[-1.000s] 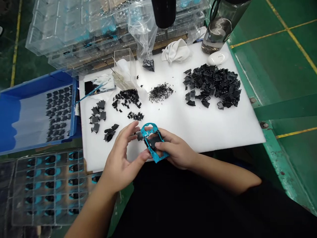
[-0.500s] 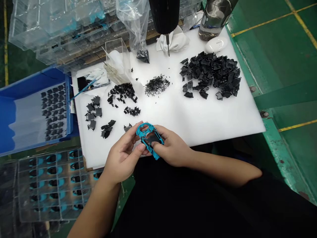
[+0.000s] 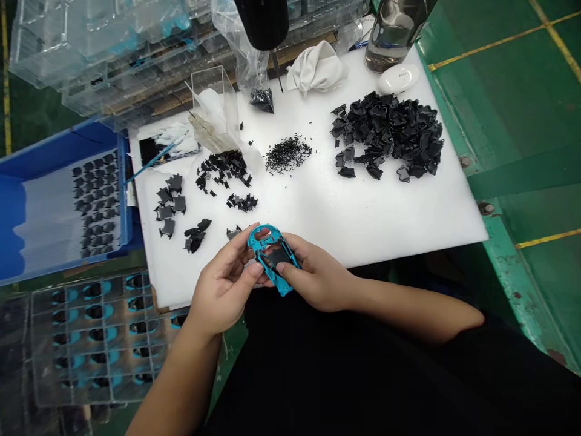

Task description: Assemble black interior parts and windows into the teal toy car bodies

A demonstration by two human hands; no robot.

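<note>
1. My left hand (image 3: 224, 284) holds the turquoise frame (image 3: 264, 243) by its left side, thumb and fingers curved in close against the edge.
2. My right hand (image 3: 324, 275) grips the same frame from the right; its thumb lies on the dark plate (image 3: 273, 254) inside the opening, and I cannot see its fingers behind.
3. The frame sits between my two hands, tilted, its rounded end pointing away from me, at the near edge of the white surface (image 3: 363, 212).
4. Just beyond my left fingers lies a grey piece (image 3: 233, 233), partly hidden by them.
5. Farther left on the surface are a few shiny black parts (image 3: 196, 235) and a group of flat grey parts (image 3: 167, 209).
6. Ahead of my hands I have a small cluster of black clips (image 3: 242, 202), a larger heap of black bits (image 3: 227, 166), and a scatter of tiny black pins (image 3: 288, 154).
7. A big pile of black plates (image 3: 393, 136) lies to the right, near a white oval case (image 3: 398, 79).
8. A black driver (image 3: 263, 21) hangs above the far edge, its bit pointing down, left of the crumpled white cloth (image 3: 316, 68).
9. A blue bin (image 3: 11, 200) with rows of dark parts stands at my left.
</note>
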